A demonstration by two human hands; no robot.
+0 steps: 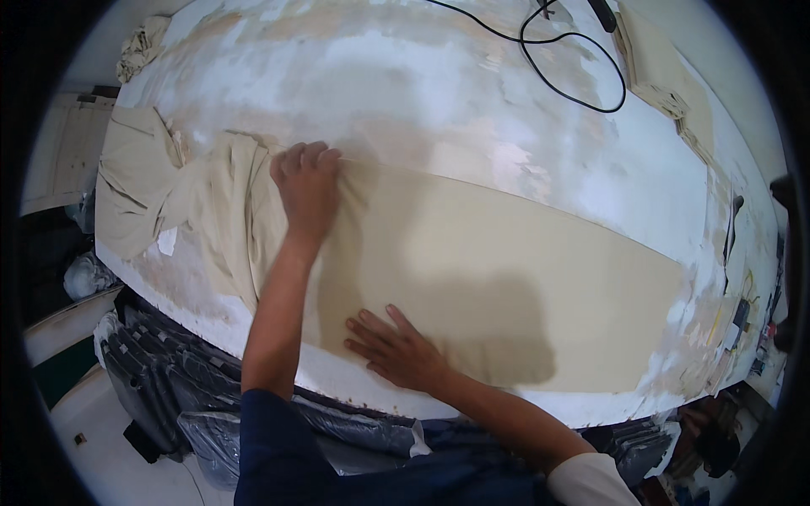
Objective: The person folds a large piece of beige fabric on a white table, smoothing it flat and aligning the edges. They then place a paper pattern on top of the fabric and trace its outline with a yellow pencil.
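Hands (308, 190) (392, 346) flatten beige cloth (523, 278)

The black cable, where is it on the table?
In the head view, the black cable loops at the table's far right end, beside a stack of beige fabric pieces, far from both hands.

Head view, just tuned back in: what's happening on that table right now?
A person is working a long piece of beige fabric laid flat on a worn white table. The left hand is bunched on the far edge of the cloth, beside where it gathers into folds. The right hand lies flat, fingers spread, pressing the near edge down. More beige cloth is piled at the table's left end, and a black cable loops across the far side.
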